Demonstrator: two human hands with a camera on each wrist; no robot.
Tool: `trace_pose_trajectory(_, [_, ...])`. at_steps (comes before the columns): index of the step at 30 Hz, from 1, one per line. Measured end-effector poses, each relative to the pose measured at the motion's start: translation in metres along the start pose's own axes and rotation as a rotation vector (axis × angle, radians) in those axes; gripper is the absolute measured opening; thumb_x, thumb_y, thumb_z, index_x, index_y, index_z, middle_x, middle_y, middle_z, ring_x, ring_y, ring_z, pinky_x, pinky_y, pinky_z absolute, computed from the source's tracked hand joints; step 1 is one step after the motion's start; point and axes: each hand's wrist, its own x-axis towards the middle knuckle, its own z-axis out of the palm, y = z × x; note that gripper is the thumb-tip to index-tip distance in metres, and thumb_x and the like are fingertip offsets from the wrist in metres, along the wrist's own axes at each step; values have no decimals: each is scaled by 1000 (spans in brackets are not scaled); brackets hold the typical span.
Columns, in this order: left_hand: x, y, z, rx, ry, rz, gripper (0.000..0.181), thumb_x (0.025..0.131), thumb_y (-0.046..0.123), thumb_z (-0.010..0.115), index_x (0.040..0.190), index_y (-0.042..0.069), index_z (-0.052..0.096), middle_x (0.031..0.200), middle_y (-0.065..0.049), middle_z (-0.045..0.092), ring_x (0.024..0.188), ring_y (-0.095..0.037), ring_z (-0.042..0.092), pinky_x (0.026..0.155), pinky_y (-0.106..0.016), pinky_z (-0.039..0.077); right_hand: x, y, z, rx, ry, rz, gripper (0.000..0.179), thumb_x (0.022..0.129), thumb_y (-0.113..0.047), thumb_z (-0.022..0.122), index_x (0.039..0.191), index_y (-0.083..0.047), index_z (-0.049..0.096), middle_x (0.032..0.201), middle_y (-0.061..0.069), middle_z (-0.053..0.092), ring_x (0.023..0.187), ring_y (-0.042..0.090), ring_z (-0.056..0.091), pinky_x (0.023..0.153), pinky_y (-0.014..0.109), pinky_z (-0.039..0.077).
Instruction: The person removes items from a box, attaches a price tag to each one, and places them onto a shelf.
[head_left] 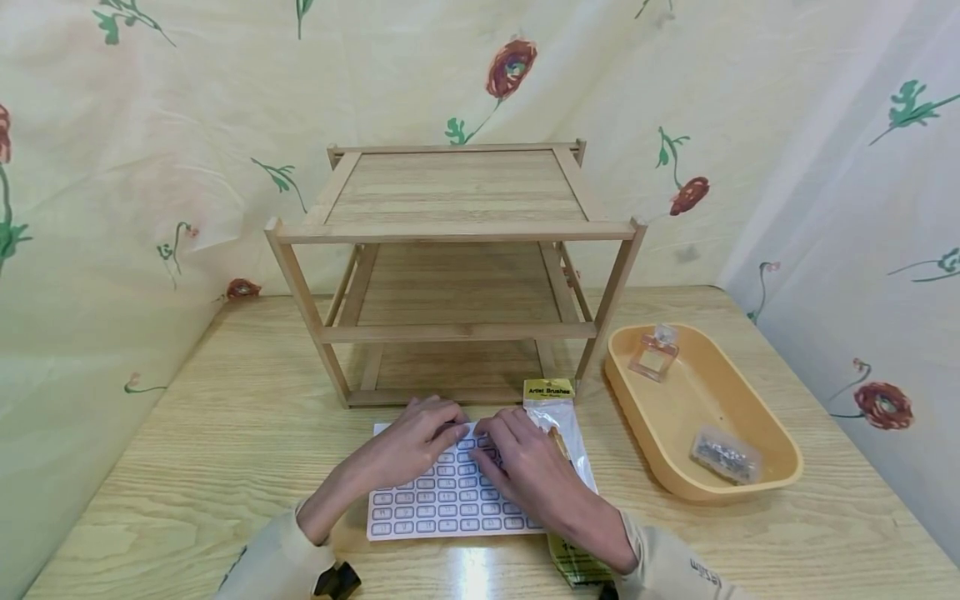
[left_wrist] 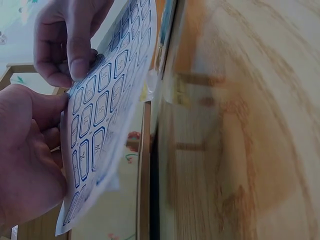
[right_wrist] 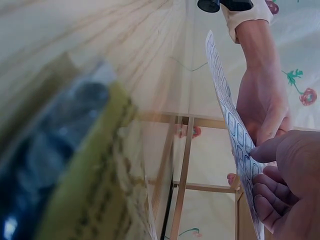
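A white sheet of labels (head_left: pixel 447 510), printed with rows of blue-framed boxes, is tilted up from the table in both wrist views. My left hand (head_left: pixel 420 442) pinches its far edge, thumb on the printed side. Right beside it, my right hand (head_left: pixel 528 467) holds the same edge with curled fingers, its thumb tip on the printed boxes. In the left wrist view the two hands' fingertips nearly meet at the edge. Under the right forearm and partly behind the sheet lies a clear packet of artist brushes (head_left: pixel 550 408) with a yellow header.
A three-tier wooden rack (head_left: pixel 461 232) stands just beyond the hands. To the right, a yellow plastic basin (head_left: pixel 705 400) holds a perfume bottle (head_left: pixel 655 354) and a small clear box (head_left: pixel 725 456) of metal pieces. Under the right wrist is a yellow-green packet (head_left: pixel 573 560). Flowered cloth hangs around the table.
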Motion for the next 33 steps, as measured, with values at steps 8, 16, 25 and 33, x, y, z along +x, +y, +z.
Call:
trace_pose_trajectory(8, [-2, 0, 0, -28, 7, 4, 24, 112, 22, 48, 113, 12, 69, 107, 7, 64, 108, -19, 57, 99, -50, 41, -1, -1, 0, -6, 19, -9, 29, 86, -13, 83, 106, -2, 66, 95, 4, 63, 84, 17, 59, 69, 30, 54])
trace_pose_trajectory(16, [-3, -1, 1, -68, 13, 16, 23, 112, 21, 48, 114, 11, 69, 109, 5, 63, 104, -17, 57, 91, -42, 46, 0, 0, 0, 1, 20, -31, 26, 88, -13, 81, 105, -3, 65, 96, 4, 63, 86, 17, 58, 71, 31, 53])
trace_pose_trajectory(25, [-3, -1, 0, -97, 23, 54, 22, 111, 20, 49, 111, 11, 69, 106, 6, 63, 99, -15, 56, 88, -38, 46, 0, 1, 3, 20, 52, -54, 28, 84, -8, 84, 102, -3, 62, 95, 4, 61, 83, 17, 56, 69, 29, 51])
trace_pose_trajectory(33, [-2, -1, 0, -110, 25, 45, 21, 111, 21, 50, 109, 12, 69, 105, 6, 63, 99, -15, 56, 88, -38, 46, 0, 0, 3, 54, 26, -8, 26, 87, -6, 81, 100, -5, 59, 93, 1, 58, 83, 14, 52, 68, 28, 48])
